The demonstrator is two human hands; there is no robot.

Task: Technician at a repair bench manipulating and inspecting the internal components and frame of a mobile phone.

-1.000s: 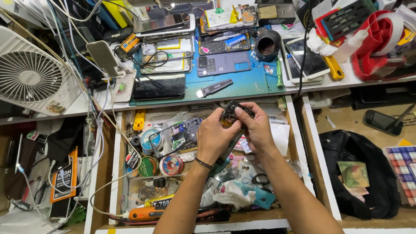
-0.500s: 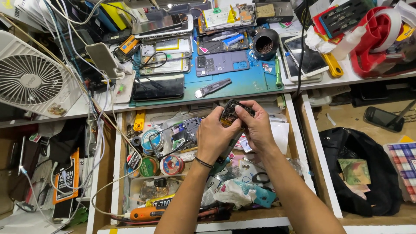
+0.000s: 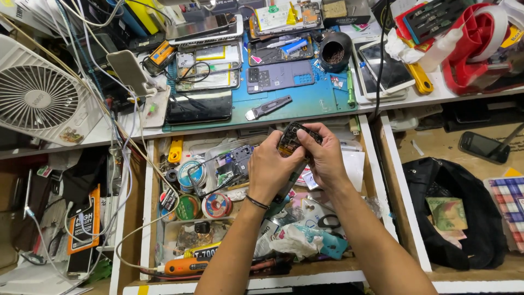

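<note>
Both hands are up over the open drawer (image 3: pixel 150 218), which is crammed with solder spools, tape rolls and loose parts. The left hand (image 3: pixel 271 170) and right hand (image 3: pixel 326 157) have their fingers closed around a small dark phone part (image 3: pixel 290 140), held between them just below the counter (image 3: pixel 327 101) edge. On the counter there's a teal work mat (image 3: pixel 322 98) with opened phones and a grey pry tool (image 3: pixel 268 107). A white fan (image 3: pixel 38 98) sits far left.

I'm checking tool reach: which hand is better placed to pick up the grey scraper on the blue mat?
Left, probably: the scraper lies up-left of the part, nearer the left hand than the right hand.
</note>
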